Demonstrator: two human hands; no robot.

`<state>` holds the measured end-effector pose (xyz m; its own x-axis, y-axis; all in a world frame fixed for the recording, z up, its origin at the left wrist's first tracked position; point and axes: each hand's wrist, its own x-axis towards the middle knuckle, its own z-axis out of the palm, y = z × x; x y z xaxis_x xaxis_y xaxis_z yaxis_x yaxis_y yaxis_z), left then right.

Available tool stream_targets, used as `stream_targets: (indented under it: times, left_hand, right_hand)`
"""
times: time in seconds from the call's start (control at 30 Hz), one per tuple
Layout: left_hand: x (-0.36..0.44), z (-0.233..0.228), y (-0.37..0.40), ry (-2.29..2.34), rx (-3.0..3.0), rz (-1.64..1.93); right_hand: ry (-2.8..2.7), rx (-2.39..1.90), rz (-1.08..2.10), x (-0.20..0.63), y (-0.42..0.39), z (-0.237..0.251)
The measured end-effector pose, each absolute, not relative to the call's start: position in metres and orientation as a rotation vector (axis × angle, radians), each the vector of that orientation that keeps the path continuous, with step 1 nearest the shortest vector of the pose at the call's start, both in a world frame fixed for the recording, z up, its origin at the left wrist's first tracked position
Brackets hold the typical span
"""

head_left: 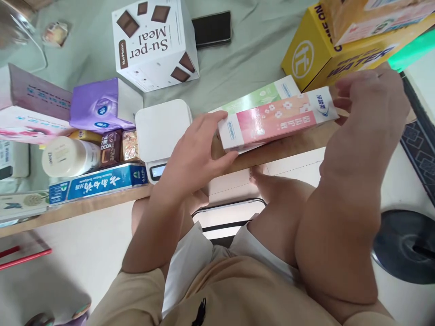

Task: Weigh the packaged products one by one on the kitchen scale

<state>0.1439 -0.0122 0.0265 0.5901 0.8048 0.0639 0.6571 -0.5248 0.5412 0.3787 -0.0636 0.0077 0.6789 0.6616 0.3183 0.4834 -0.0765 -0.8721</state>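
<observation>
One long carton (272, 118) is pink, white and flower-printed.

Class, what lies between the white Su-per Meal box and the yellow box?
In the head view: a dark phone, nearer the white box, and grey-green cloth.

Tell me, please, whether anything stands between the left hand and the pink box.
Nothing visible does: the left hand curves around the left end of the pink box, and the green box shows beyond it.
</observation>
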Motion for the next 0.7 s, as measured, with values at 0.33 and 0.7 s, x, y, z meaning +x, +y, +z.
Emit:
stream_targets:
  times: [0.33, 0.7]
  left_hand:
    - [0.143, 0.037, -0.012, 1.242, 2.328, 0.184]
    - [0.143, 0.03, 0.018, 1.253, 2.513, -0.001]
  right_hand:
    - [-0.87, -1.797, 0.281, 0.368, -0.067, 0.015]
    - [-0.98, -1.667, 0.026, 0.365, -0.066, 0.009]
